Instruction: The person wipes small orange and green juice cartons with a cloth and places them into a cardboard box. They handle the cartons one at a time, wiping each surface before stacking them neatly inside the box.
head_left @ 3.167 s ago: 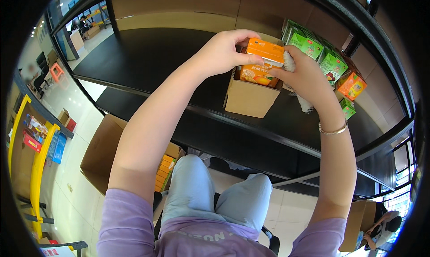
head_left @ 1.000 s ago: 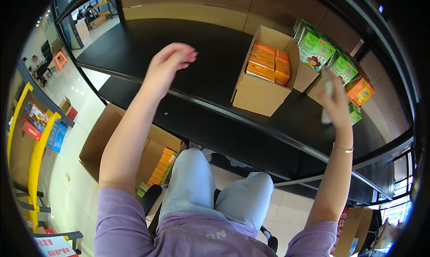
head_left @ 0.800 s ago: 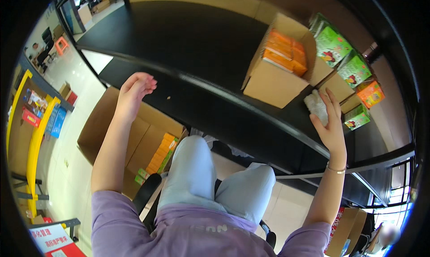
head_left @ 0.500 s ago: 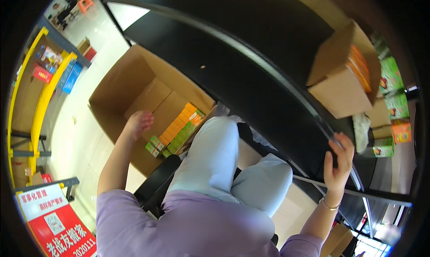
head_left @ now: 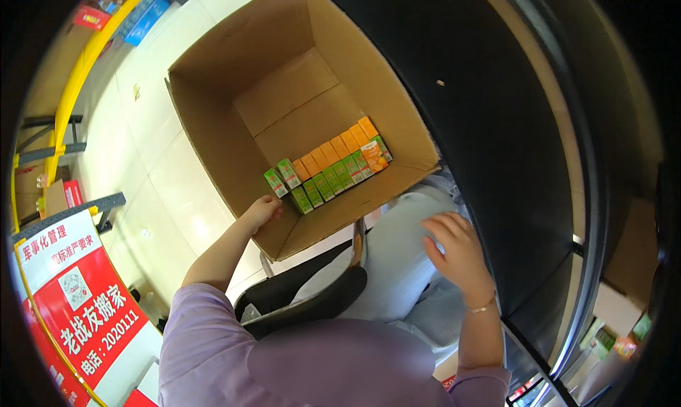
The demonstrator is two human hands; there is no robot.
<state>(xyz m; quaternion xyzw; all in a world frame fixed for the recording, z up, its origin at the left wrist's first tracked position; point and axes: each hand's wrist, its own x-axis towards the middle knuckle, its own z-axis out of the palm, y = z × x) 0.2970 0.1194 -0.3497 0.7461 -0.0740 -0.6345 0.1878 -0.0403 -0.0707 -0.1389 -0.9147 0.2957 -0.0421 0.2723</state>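
A large cardboard box (head_left: 284, 24) stands with its top facing me, to the left of the black shelf. On its bottom lie several small cartons, in a row of orange ones (head_left: 330, 153) beside a row of green ones (head_left: 332, 178). Two green-and-white cartons (head_left: 287, 173) sit at the row's left end. My left hand (head_left: 264, 213) is at the box's near-left wall, its fingers curled in; whatever they may hold is hidden. Above my knee, my right hand (head_left: 457, 254) has its fingers loosely spread, with nothing visible in them.
A black shelf (head_left: 468, 137) with a metal edge runs along the right. Below the box is a black chair arm (head_left: 312, 308). Yellow racking (head_left: 81, 70) and a red-and-white sign (head_left: 81, 300) stand at the left. Part of another carton (head_left: 631, 258) shows at far right.
My view has turned left, so the box sits larger and more central. My left hand has lowered to the box's near-left wall. My right hand has left the shelf's edge and come over my knee.
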